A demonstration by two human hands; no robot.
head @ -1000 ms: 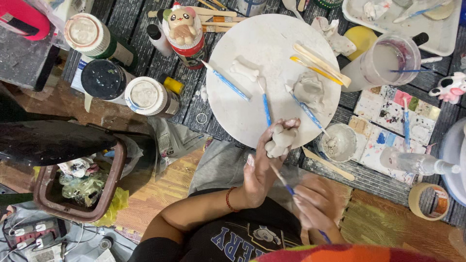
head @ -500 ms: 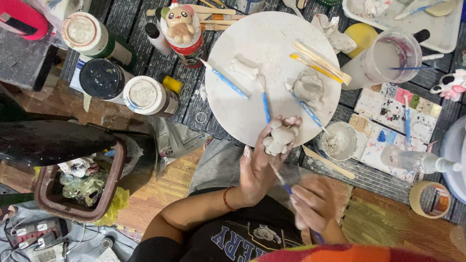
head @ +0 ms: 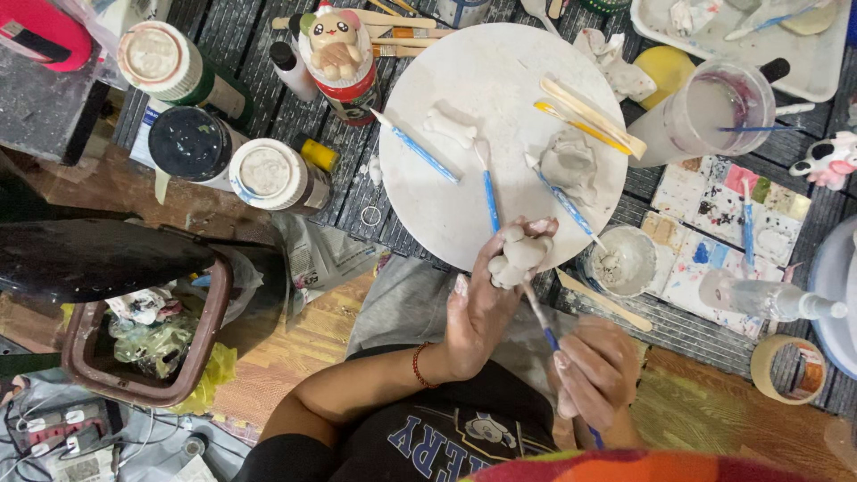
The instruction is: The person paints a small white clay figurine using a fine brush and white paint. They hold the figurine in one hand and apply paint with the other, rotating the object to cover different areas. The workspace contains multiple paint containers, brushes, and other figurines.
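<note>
Clay figure, pinched in the left hand over the round board edge, risks denting or dropping if the right hand, closed on a blue-handled tool, presses hard.

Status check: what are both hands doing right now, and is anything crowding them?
Left hand grips clay figure. Right hand holds blue-handled tool, tip at the figure. Round board with loose tools just beyond; small cup beside.
</note>
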